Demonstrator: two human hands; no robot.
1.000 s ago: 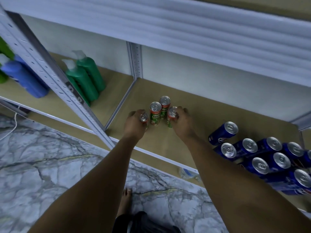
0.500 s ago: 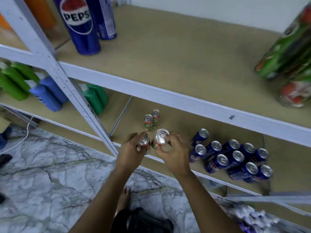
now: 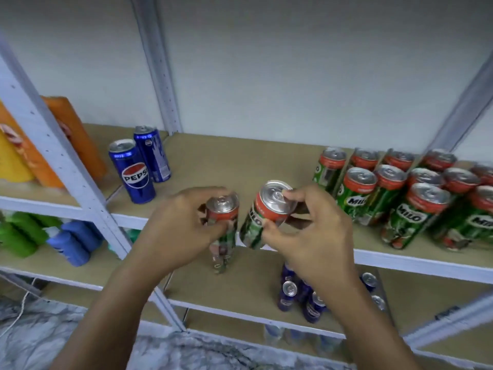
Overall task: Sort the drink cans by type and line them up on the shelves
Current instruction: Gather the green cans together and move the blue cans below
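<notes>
My left hand (image 3: 176, 228) grips an upright green-and-red Milo can (image 3: 223, 209) in front of the upper shelf's edge. My right hand (image 3: 314, 236) holds a second Milo can (image 3: 266, 212), tilted left, fingers over its top rim. Several Milo cans (image 3: 416, 198) stand grouped on the right of the upper shelf (image 3: 240, 161). Two tall blue Pepsi cans (image 3: 133, 172) stand at its left. More blue Pepsi cans (image 3: 301, 297) sit on the lower shelf (image 3: 240, 287), partly hidden by my right arm.
A white slotted upright (image 3: 66, 166) crosses the left side. Orange and yellow packs (image 3: 77, 140) stand beyond it on the upper level, green and blue bottles (image 3: 50, 236) below. Marble floor (image 3: 53, 337) lies at the bottom.
Both hands rose from the lower shelf to the upper shelf's height, each carrying a Milo can. The view tilted up, so the upper shelf's Milo and Pepsi cans now show.
</notes>
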